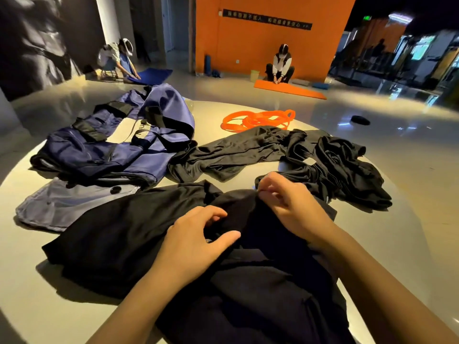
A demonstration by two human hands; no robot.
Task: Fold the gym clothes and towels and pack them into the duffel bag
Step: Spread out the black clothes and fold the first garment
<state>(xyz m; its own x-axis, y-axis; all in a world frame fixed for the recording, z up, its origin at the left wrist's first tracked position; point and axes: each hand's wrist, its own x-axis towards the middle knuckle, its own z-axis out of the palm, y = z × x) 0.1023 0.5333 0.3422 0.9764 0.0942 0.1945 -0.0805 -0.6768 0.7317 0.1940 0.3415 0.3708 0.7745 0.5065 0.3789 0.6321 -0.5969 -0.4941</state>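
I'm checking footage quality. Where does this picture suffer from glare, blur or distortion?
Head view: glare on the glossy floor at right; the right hand is slightly motion-blurred; wide-angle lens bends the table edge; the black clothes lose detail in the dim light.

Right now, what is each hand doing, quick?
Left hand: fingers curled on the black garment, gripping a fold of it.
Right hand: fingertips pinching the same garment's edge.

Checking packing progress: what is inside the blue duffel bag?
The blue duffel bag lies collapsed, pale lining showing at its opening; no clothes visible inside. Its folds hide the interior. Both black garments lie outside it.
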